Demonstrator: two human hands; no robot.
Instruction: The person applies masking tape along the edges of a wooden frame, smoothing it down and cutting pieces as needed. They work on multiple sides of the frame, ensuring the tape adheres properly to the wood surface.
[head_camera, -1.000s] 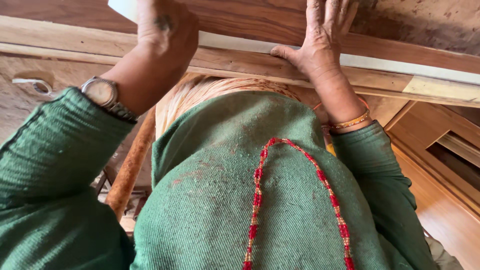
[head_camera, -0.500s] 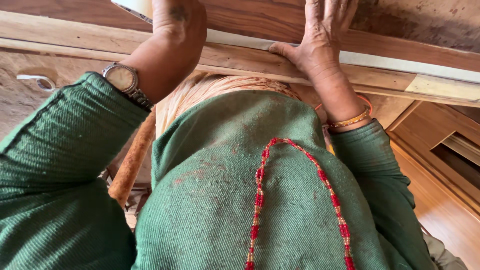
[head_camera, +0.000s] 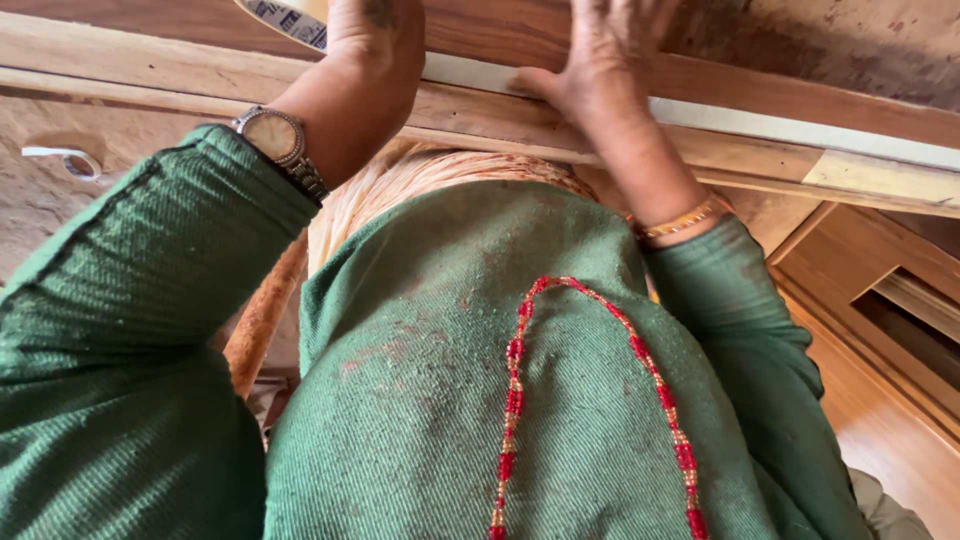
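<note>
Head view: left hand (head_camera: 375, 35) grips a tape roll (head_camera: 285, 18); right hand (head_camera: 600, 60) lies open, flat on the wooden board (head_camera: 780, 90).

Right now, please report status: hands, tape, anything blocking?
Left hand holds tape roll. Right hand presses flat on pale tape strip along wooden frame. Nothing blocking.

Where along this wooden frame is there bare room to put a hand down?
The pale taped strip right of the right hand is bare to the picture edge. Between the hands only a short gap shows. The left hand and tape roll crowd the upper left.
</note>
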